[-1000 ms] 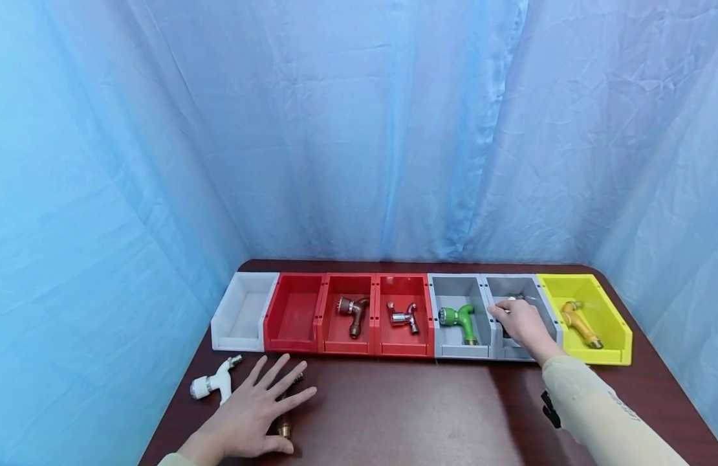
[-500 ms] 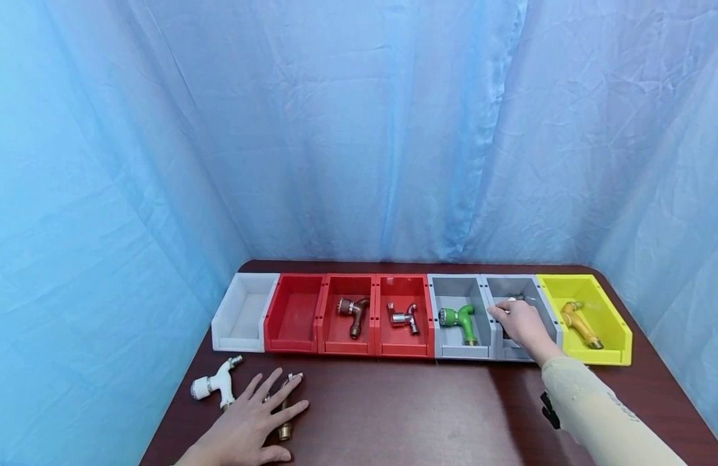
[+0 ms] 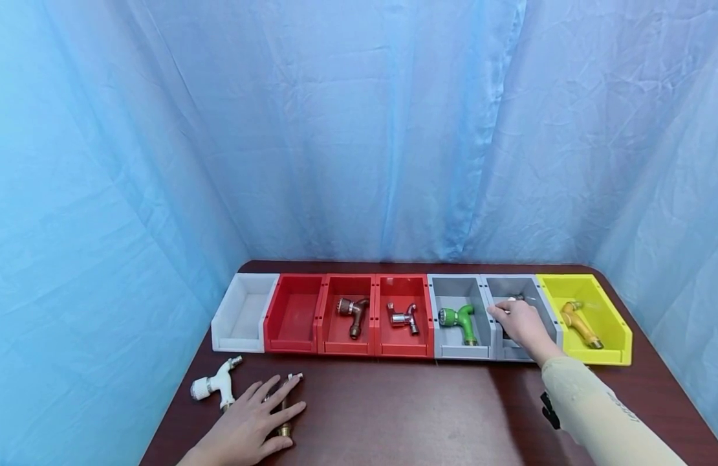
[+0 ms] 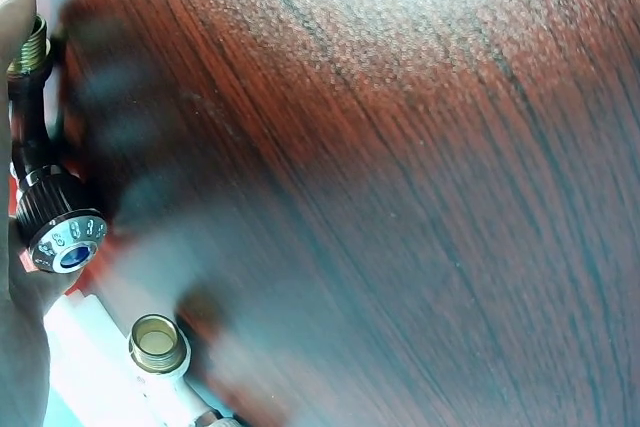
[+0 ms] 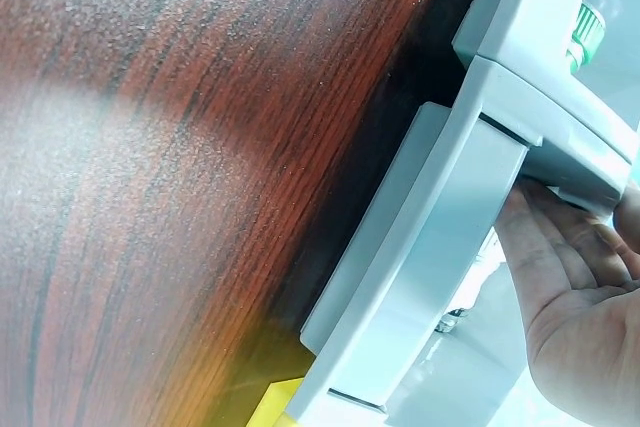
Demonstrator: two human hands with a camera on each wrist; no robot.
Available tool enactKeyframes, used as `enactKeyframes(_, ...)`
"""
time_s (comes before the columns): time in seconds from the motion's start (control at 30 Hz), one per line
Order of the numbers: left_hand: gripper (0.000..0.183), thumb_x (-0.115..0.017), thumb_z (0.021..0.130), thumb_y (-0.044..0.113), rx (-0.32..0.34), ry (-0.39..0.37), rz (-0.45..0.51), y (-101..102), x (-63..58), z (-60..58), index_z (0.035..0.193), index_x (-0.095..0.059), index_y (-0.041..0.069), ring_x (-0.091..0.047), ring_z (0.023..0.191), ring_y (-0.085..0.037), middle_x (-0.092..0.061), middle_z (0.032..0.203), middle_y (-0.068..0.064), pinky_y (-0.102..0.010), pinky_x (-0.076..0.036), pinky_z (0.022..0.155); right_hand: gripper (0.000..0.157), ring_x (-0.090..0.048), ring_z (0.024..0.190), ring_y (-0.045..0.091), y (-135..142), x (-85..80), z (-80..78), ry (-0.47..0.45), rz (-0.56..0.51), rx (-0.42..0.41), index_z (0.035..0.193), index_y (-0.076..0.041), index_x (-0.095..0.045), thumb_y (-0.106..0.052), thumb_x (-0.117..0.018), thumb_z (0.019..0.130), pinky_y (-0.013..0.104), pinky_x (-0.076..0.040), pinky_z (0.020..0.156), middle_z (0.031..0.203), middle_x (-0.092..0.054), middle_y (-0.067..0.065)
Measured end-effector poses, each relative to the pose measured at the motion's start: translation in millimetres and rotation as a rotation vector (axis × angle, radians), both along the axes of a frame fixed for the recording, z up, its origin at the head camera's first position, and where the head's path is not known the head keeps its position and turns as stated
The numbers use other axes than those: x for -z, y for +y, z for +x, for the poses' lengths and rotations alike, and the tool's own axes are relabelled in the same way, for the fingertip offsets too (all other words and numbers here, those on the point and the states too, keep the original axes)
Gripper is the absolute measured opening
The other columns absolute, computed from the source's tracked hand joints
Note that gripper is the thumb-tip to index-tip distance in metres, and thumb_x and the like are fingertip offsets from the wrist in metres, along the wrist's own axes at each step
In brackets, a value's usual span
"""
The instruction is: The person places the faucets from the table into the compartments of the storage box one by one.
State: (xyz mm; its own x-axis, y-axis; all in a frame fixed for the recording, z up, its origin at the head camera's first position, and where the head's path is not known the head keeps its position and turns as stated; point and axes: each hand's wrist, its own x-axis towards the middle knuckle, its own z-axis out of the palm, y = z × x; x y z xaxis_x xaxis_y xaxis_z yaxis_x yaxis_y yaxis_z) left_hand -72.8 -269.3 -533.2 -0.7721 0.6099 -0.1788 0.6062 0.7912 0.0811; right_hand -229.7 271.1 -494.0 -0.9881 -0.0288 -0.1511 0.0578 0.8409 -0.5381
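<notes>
My left hand [image 3: 251, 421] lies over a dark tap [image 4: 32, 122] with a brass threaded end, at the table's front left. Its fingers are spread across the tap, and the thumb lies by the brass end. Much of the tap is hidden beneath the hand in the head view. Just left of it lies a white tap [image 3: 221, 383]. My right hand [image 3: 522, 327] reaches into the right-hand grey bin [image 5: 430, 257], its curled fingers gripping the side wall shared with the neighbouring grey bin. Below the palm a white tap [image 5: 478, 277] shows partly.
Bins stand in a row along the back: a white bin [image 3: 240, 338], several red bins, two grey bins and a yellow bin [image 3: 615, 336]. Inside them are a brown tap [image 3: 356, 316], a chrome tap [image 3: 407, 318], a green tap [image 3: 465, 322] and a yellow tap [image 3: 580, 325]. Blue curtains surround the table.
My left hand has shifted slightly towards me and left, uncovering more of the dark tap's far end. Its thumb has drawn nearer the brass end. The right hand stays in place.
</notes>
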Motion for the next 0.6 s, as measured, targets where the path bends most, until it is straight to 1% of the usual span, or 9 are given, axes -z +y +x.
enactKeyframes(0.13, 0.061, -0.04, 0.086, 0.067, 0.03, 0.033, -0.016, -2.1, 0.5, -0.1, 0.141, -0.036, 0.039, -0.036, 0.127, -0.034, -0.017, 0.154, 0.001, -0.062, -0.035, 0.093, 0.052, -0.05, 0.11, 0.044, -0.3, 0.1, 0.8, 0.002, 0.001, 0.001, 0.125, 0.008, -0.053, -0.035, -0.048, 0.097, 0.054, -0.045, 0.085, 0.122, -0.054, 0.028)
enactKeyframes(0.23, 0.062, -0.041, 0.085, 0.068, 0.033, 0.044, -0.029, -3.2, 0.7, 0.1, 0.141, -0.036, 0.04, -0.039, 0.124, -0.031, -0.018, 0.153, 0.003, -0.059, -0.037, 0.092, 0.052, -0.05, 0.11, 0.044, -0.3, 0.1, 1.2, 0.008, 0.005, -0.001, 0.124, 0.008, -0.053, -0.035, -0.048, 0.097, 0.054, -0.045, 0.085, 0.121, -0.054, 0.028)
enactKeyframes(0.33, 0.061, -0.041, 0.085, 0.067, 0.04, 0.06, -0.028, -4.0, 1.2, 0.6, 0.14, -0.038, 0.041, -0.041, 0.121, -0.028, -0.023, 0.152, 0.004, -0.057, -0.039, 0.09, 0.052, -0.05, 0.11, 0.043, -0.2, 0.4, 1.2, 0.01, 0.005, -0.003, 0.125, 0.008, -0.053, -0.035, -0.048, 0.097, 0.054, -0.045, 0.085, 0.121, -0.054, 0.028)
enactKeyframes(0.47, 0.056, -0.046, 0.087, 0.063, 0.089, 0.134, -0.002, -6.5, 0.3, 0.3, 0.137, -0.044, 0.038, -0.042, 0.119, -0.027, -0.03, 0.149, 0.003, -0.055, -0.038, 0.09, 0.053, -0.05, 0.11, 0.043, 0.3, 0.6, 1.2, 0.007, 0.004, -0.008, 0.126, 0.008, -0.052, -0.036, -0.047, 0.097, 0.054, -0.045, 0.086, 0.122, -0.053, 0.028)
enactKeyframes(0.6, 0.053, -0.051, 0.087, 0.058, 0.143, 0.219, 0.015, -9.4, -2.8, -3.4, 0.135, -0.049, 0.035, -0.042, 0.12, -0.027, -0.034, 0.147, 0.001, -0.055, -0.038, 0.092, 0.052, -0.05, 0.11, 0.044, 0.9, 1.4, 0.8, 0.01, 0.007, -0.008, 0.125, 0.008, -0.053, -0.035, -0.046, 0.097, 0.055, -0.044, 0.086, 0.122, -0.053, 0.028)
